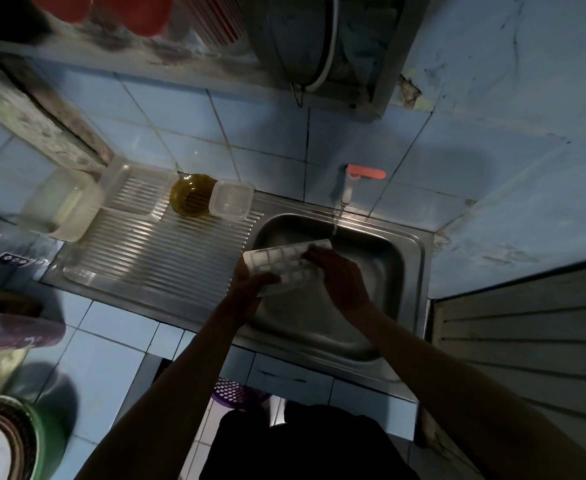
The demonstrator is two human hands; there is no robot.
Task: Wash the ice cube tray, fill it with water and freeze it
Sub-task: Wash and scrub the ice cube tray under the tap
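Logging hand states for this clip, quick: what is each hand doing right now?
Left hand: holds the near left end of the white plastic ice cube tray over the steel sink.
Right hand: fingers on the tray's top; grip cannot be told.

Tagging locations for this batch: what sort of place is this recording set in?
Most likely a small home kitchen. A steel sink with a ribbed drainboard sits under a wall tap on blue tiles, and plastic containers stand by it. Both hands hold an ice cube tray over the basin.
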